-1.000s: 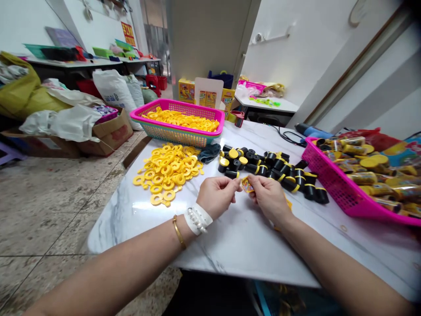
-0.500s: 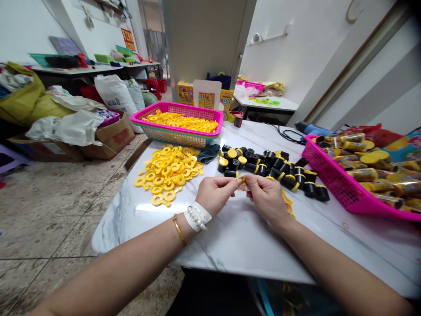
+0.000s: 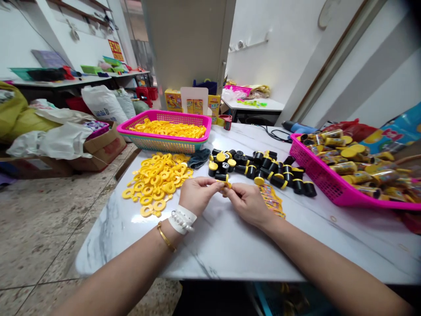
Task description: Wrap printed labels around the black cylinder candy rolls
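Observation:
My left hand (image 3: 198, 195), with a white band and beads at the wrist, pinches one side of a small yellow printed piece (image 3: 226, 185). The fingers of my right hand (image 3: 249, 202) close on its other side, and the two hands nearly touch. Left of them lies a pile of yellow ring-shaped pieces (image 3: 158, 177). Black cylinders with yellow caps (image 3: 274, 169) are heaped behind and to the right. Beside my right hand, partly behind it, lies a stack of printed yellow labels (image 3: 273, 202). The held piece is mostly covered by fingertips.
A pink basket (image 3: 164, 115) of yellow pieces stands at the back left, with a dark cloth (image 3: 198, 159) beside it. Another pink basket (image 3: 329, 186), full of wrapped cylinders, is at the right. A red tape dispenser (image 3: 226, 121) and a cable (image 3: 276, 134) lie behind.
The view has shifted, so the table sits further left and lower. The held piece now looks narrower between my fingertips, and more of the label stack shows beside my right hand.

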The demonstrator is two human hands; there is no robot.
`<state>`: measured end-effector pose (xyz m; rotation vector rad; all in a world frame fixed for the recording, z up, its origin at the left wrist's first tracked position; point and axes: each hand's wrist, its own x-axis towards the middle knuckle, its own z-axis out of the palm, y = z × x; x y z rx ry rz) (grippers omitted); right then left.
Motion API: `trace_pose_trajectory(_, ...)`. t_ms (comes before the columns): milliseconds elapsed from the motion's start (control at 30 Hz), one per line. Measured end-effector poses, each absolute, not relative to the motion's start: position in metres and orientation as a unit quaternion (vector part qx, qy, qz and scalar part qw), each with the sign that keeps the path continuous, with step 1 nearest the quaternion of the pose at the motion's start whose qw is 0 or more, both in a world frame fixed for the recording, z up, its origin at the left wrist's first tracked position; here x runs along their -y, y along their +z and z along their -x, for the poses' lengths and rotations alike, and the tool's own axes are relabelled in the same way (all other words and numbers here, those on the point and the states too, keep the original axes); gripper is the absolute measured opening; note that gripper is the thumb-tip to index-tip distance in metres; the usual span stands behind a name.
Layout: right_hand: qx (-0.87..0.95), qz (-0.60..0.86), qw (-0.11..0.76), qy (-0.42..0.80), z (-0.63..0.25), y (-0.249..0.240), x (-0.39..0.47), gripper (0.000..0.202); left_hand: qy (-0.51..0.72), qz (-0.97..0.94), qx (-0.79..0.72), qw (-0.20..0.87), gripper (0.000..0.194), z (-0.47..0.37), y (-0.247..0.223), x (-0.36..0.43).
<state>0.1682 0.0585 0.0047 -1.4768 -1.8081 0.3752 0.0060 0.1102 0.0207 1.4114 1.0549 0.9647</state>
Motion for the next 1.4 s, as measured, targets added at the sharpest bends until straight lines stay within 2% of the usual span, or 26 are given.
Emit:
trace_pose_trajectory(67,0.724,0.580,0.353,0.125,-0.181,0.012,-0.061,0.037,0.416,-0.602,-0.456,0.507,0.020,-0.005,0.020,-0.113)
trace_pose_trajectory(167,0.665,0.680,0.308,-0.025,-0.213,0.025,-0.067,0.041,0.400,-0.611,-0.469,0.497,0.023,-0.005,0.021,-0.116)
trace_pose_trajectory(267,0.564,0.802,0.164,-0.111,-0.242,0.030,-0.075,0.055,0.361,-0.592,-0.462,0.554,0.025,-0.006,0.021,-0.119)
trace_pose_trajectory(367,0.550,0.829,0.054,-0.083,-0.252,0.025,-0.081,0.059,0.341,-0.541,-0.452,0.622,0.027,-0.007,0.019,-0.122)
trace_pose_trajectory(533,0.527,0.846,0.029,-0.075,-0.248,0.020,-0.083,0.039,0.313,-0.484,-0.426,0.697,0.033,-0.006,0.016,-0.123)
trace_pose_trajectory(633,0.523,0.849,0.030,-0.068,-0.250,0.026,-0.080,0.035,0.306,-0.454,-0.426,0.720,0.032,-0.005,0.014,-0.124)
trace_pose_trajectory(700,0.521,0.847,0.071,-0.076,-0.251,0.032,-0.076,0.034,0.310,-0.428,-0.420,0.738,0.030,-0.005,0.013,-0.125)
trace_pose_trajectory(800,0.555,0.787,0.269,-0.021,-0.248,0.040,-0.069,0.030,0.321,-0.397,-0.414,0.754,0.024,-0.004,0.012,-0.129)
trace_pose_trajectory(867,0.588,0.678,0.421,0.132,-0.240,0.042,-0.065,0.032,0.327,-0.378,-0.407,0.764,0.020,-0.004,0.011,-0.131)
trace_pose_trajectory(933,0.575,0.568,0.503,0.305,-0.229,0.040,-0.062,0.036,0.335,-0.359,-0.399,0.774,0.016,-0.005,0.010,-0.133)
trace_pose_trajectory(1000,0.532,0.512,0.536,0.409,-0.218,0.035,-0.061,0.037,0.341,-0.338,-0.391,0.785,0.013,-0.005,0.010,-0.133)
trace_pose_trajectory(1100,0.497,0.484,0.556,0.458,-0.205,0.025,-0.063,0.037,0.344,-0.309,-0.378,0.802,0.010,-0.005,0.012,-0.132)
trace_pose_trajectory(1233,0.512,0.506,0.541,0.435,-0.200,0.018,-0.065,0.037,0.345,-0.291,-0.348,0.821,0.004,-0.005,0.015,-0.131)
trace_pose_trajectory(1400,0.534,0.548,0.524,0.375,-0.199,0.016,-0.065,0.038,0.340,-0.297,-0.330,0.829,0.009,-0.004,0.015,-0.132)
